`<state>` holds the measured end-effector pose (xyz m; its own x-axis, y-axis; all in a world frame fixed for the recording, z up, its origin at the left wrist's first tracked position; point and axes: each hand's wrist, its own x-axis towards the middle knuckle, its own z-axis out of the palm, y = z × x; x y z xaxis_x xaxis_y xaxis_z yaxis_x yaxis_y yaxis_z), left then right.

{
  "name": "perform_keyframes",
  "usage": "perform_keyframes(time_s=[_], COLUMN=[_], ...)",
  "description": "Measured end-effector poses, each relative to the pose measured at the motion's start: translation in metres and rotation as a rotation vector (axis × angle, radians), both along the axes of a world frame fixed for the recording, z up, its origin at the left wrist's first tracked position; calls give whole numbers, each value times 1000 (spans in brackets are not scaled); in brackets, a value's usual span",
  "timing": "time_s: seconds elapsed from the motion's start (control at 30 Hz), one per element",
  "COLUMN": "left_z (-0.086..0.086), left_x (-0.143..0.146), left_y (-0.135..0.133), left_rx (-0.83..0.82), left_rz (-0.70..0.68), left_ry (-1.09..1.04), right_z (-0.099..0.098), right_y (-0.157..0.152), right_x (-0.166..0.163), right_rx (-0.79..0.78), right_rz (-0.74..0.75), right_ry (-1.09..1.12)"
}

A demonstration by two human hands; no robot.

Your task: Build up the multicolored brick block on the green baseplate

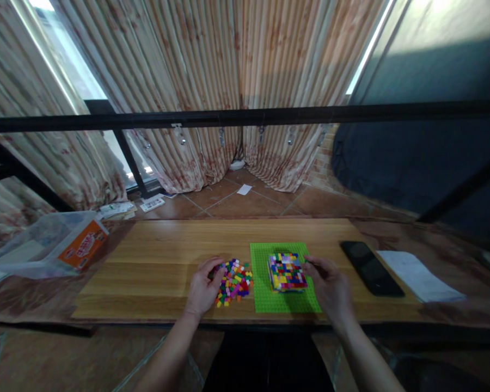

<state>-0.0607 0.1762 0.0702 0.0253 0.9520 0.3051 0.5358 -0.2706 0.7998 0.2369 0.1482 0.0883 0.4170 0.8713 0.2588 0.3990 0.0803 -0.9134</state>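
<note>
A heap of small multicoloured toy bricks (237,283) lies loose on the wooden table. My left hand (204,286) rests at the heap's left edge, fingers curled in with thumb and forefinger close together; what they hold is too small to make out. To the right, a green baseplate (265,302) carries a boxy stack of multicoloured bricks (286,272). My right hand (330,286) is at the stack's upper right corner, thumb and forefinger brought together in a pinch. Whatever sits between those fingertips is hidden or too small to name.
A black phone (371,268) and a white sheet of paper (420,275) lie right of the baseplate. At the far left stands a clear plastic bin (36,239) with an orange label. A black metal bar (245,117) crosses beyond the table (179,239), before curtains (196,65).
</note>
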Motion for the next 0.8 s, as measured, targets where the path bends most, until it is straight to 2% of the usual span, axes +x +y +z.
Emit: perform_keyframes(time_s=[0.17, 0.4, 0.63, 0.8], left_z=[-6, -5, -2, -3], left_x=[-2, -2, -1, -1], left_y=[1, 2, 2, 1], left_rx=[1, -7, -2, -16], left_rz=[9, 6, 5, 8], left_ry=[-7, -6, -4, -14], right_z=[-13, -16, -14, -17], right_y=[12, 17, 15, 13], right_x=[4, -6, -4, -1], right_rx=[4, -10, -23, -39], right_rz=[-25, -28, -40, 8], right_ry=[27, 161, 98, 17])
